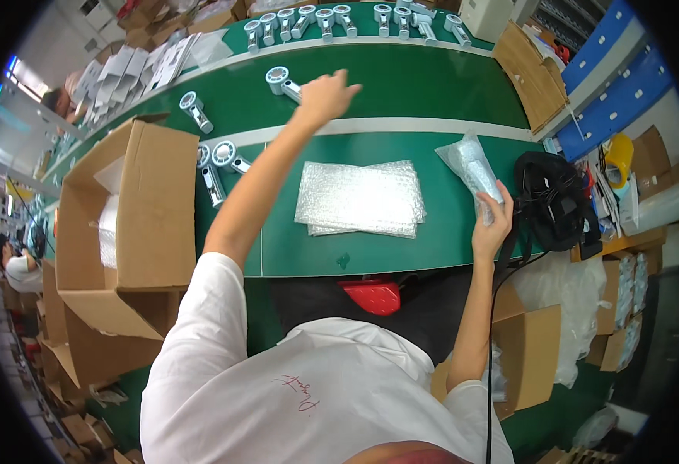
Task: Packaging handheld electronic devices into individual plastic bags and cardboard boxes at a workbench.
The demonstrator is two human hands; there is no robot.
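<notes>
My right hand grasps wrapped device, right of frame; likely light, slick, stiff-cored, best held lower end; left hand, upper centre, can't tell grip

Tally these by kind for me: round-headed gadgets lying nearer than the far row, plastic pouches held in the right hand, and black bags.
Round-headed gadgets: 4
Plastic pouch in the right hand: 1
Black bag: 1
Total: 6
</notes>
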